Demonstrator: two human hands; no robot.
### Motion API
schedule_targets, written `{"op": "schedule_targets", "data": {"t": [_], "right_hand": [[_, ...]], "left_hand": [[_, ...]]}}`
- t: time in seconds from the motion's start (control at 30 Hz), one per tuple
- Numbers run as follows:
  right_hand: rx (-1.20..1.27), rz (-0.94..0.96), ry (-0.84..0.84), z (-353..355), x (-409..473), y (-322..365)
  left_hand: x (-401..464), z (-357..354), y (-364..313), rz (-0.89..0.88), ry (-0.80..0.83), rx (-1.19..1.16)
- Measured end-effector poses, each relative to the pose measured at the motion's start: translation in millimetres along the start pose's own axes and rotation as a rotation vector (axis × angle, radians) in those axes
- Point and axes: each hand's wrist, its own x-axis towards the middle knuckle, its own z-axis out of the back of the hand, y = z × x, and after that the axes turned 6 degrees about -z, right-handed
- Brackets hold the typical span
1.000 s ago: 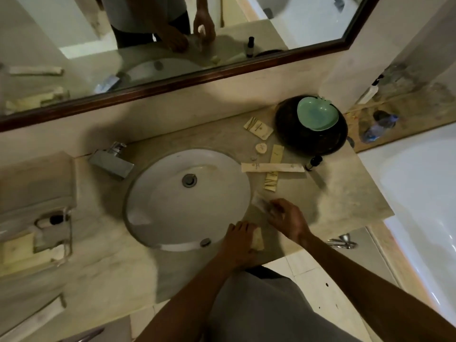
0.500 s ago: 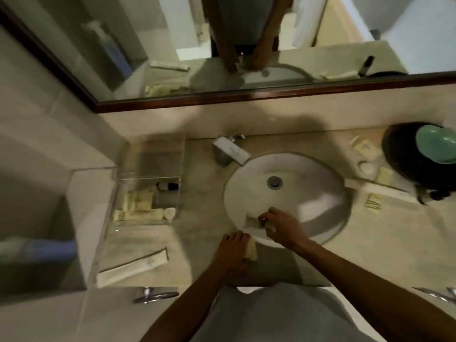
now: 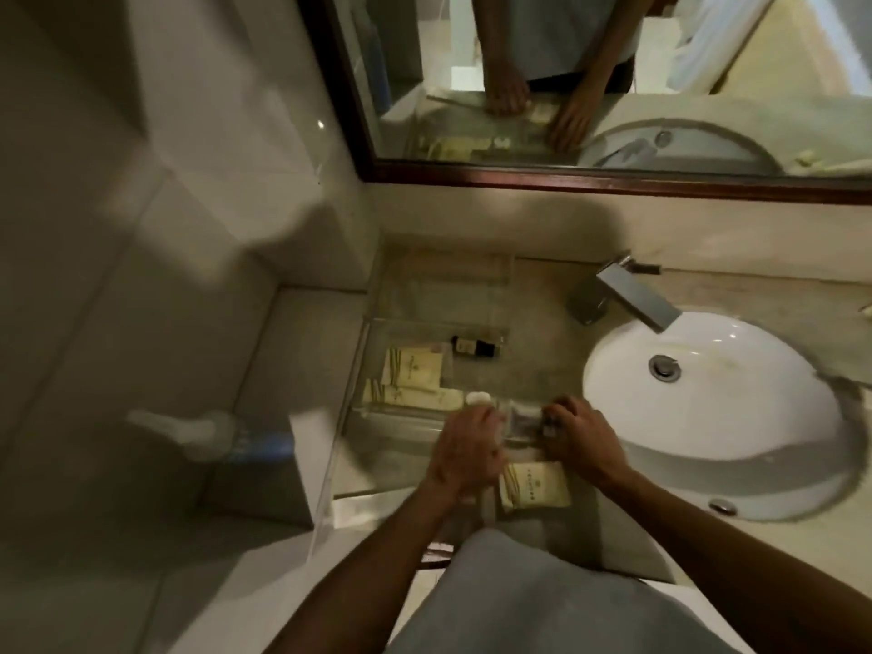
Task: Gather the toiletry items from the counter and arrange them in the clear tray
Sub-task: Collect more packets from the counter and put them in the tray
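Observation:
The clear tray [image 3: 377, 323] stands on the counter left of the sink. In it lie cream packets [image 3: 413, 370], a small dark bottle [image 3: 474, 346] and a round white piece [image 3: 477, 397]. Both my hands are at the tray's front edge. My left hand [image 3: 465, 446] is curled, with a cream packet [image 3: 535, 483] at its thumb side, low over the counter. My right hand [image 3: 580, 441] pinches a small clear-wrapped item [image 3: 521, 424], blurred, just over the tray's front right corner.
The white sink [image 3: 708, 408] and chrome faucet [image 3: 627, 295] are right of the tray. A long white packet [image 3: 311, 446] lies left of the tray. A blurred blue bottle [image 3: 255, 448] lies on the lower ledge. The mirror [image 3: 613, 87] is behind.
The view has swung left, from the sink's right side to the tray. Both hands moved left across the sink with their items and now reach the tray's front edge.

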Motion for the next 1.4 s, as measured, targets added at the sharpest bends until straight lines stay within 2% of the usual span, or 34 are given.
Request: {"op": "schedule_targets", "data": {"t": [0.07, 0.17, 0.3, 0.4, 0.53, 0.63, 0.73, 0.8, 0.97, 1.1, 1.2, 1.27, 1.4], "right_hand": [[0.028, -0.025, -0.025, -1, -4, 1], [0.031, -0.07, -0.046, -4, -8, -1], [-0.028, -0.109, -0.046, -6, -16, -10], [0.02, -0.123, -0.138, 0, -22, -12], [0.107, -0.066, -0.256, 16, -6, 16], [0.131, -0.003, -0.291, 25, 31, 59], [0.115, 0.076, -0.268, 27, 79, 107], [0.039, 0.143, -0.212, 24, 110, 139], [-0.085, 0.294, -0.032, -1, 151, 207], [-0.133, 0.316, -0.01, -21, 164, 211], [-0.072, 0.317, -0.004, -22, 162, 202], [-0.028, 0.287, -0.041, -15, 155, 192], [0.109, 0.247, -0.266, 10, 112, 152]], "left_hand": [[14, 22, 41, 0.159, -0.056, 0.044], [37, 45, 102, 0.343, 0.132, 0.112], [62, 63, 146, 0.315, 0.345, 0.266], [74, 68, 151, 0.247, 0.425, 0.337], [70, 66, 149, 0.228, 0.341, 0.381], [56, 66, 148, 0.234, 0.143, 0.276], [36, 68, 146, 0.18, -0.064, 0.158], [20, 69, 144, 0.198, -0.131, 0.11], [-15, 74, 137, 0.232, -0.147, 0.13], [-19, 75, 138, 0.301, -0.049, 0.097], [-15, 78, 144, 0.345, -0.071, 0.132], [-4, 82, 149, 0.398, -0.069, 0.147], [29, 84, 156, 0.402, -0.071, 0.156]]}}
